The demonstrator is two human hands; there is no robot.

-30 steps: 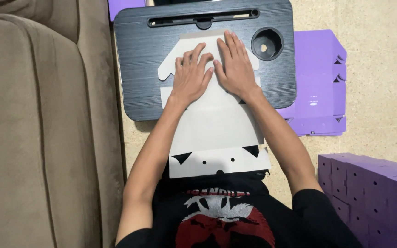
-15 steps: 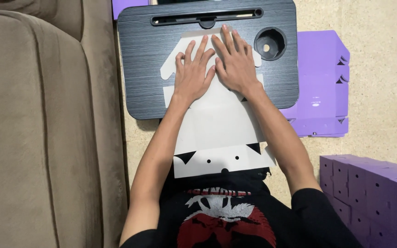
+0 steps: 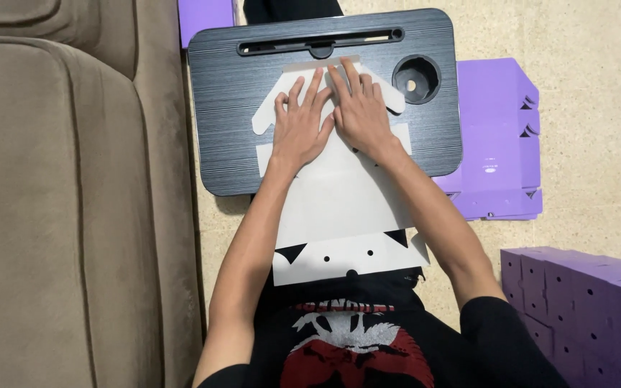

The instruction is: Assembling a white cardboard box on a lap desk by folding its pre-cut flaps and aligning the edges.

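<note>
A flat white die-cut cardboard sheet [image 3: 343, 208] lies across a black lap desk [image 3: 228, 115] and reaches down to my lap. Its near end has black triangular cut-outs and small holes. My left hand [image 3: 300, 128] presses flat on the sheet's far part, fingers spread. My right hand [image 3: 359, 108] lies flat beside it, touching it, fingertips near the sheet's far edge by the desk's slot [image 3: 318, 44]. Neither hand grips anything; both palms cover part of the sheet's folded flaps.
A beige sofa [image 3: 66, 201] fills the left side. Flat purple cardboard pieces [image 3: 501, 136] lie on the speckled floor right of the desk. Assembled purple boxes [image 3: 583, 302] stand stacked at the lower right. The desk has a round cup hole [image 3: 416, 77].
Both hands have slid a little farther up the sheet toward the desk's slot, staying flat and side by side. The view has shifted slightly.
</note>
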